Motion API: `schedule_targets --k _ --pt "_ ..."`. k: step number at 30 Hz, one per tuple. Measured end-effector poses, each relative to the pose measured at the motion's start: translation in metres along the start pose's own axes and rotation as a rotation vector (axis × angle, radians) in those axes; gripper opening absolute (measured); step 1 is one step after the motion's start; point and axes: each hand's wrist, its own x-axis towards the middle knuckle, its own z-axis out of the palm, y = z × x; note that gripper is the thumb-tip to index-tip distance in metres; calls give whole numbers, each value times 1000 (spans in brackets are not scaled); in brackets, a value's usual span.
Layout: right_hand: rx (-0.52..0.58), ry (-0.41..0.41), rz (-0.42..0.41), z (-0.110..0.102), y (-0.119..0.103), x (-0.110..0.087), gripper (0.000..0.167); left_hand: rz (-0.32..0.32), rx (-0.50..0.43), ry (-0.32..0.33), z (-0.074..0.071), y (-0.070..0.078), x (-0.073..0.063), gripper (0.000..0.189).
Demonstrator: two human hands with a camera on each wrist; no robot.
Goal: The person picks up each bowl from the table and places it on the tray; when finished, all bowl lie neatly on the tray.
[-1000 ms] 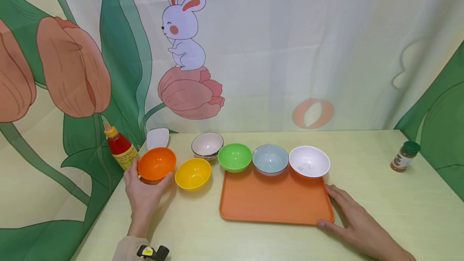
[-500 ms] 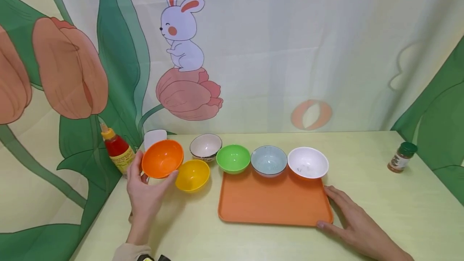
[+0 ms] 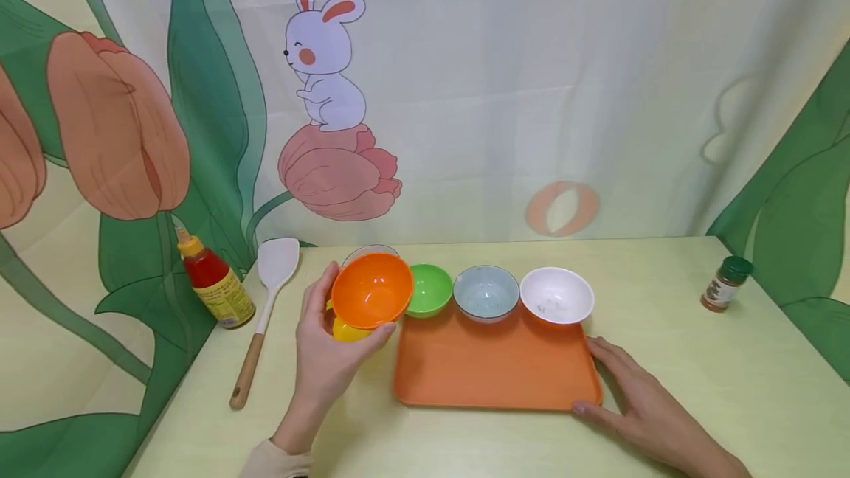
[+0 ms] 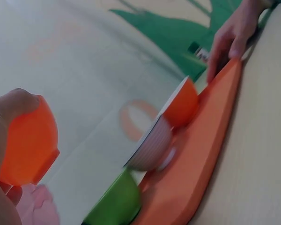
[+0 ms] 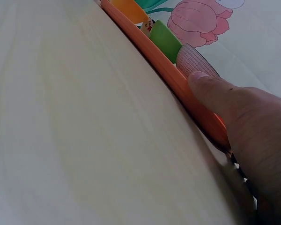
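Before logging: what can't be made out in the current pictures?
- Yellow bowl: head view, mostly hidden behind the orange bowl and left hand.
- Rear bowl: head view, orange bowl covers nearly all but its rim.
- Jar label: head view, too small to read.
- Tray: left wrist view, bottom edge cuts it off.

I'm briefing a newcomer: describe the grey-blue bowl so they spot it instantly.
On the pale table, find the orange tray. Along its far side, the grey-blue bowl stands between the green bowl and the white bowl. Its thin dark rim sets it apart from both.
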Motion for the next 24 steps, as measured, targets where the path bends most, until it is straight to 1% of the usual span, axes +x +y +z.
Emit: schedule_targets --k 2,4,9,14,18,24 --pt "3 -5 8 -1 0 1 102 17 -23 -55 14 4 -3 110" --pt "5 -10 18 -2 -1 2 103 17 -54 -109 29 7 -5 110" --pt "12 -17 30 -2 -1 3 105 -24 -138 -209 62 12 -14 109" --pt "16 -21 46 -2 -2 2 106 -35 -126 -287 91 13 -25 111" --pt "11 -41 66 -1 -2 2 108 -35 -101 -345 112 9 -36 111" --pt "6 -32 55 -3 -2 3 110 -23 -99 -422 141 6 -48 113"
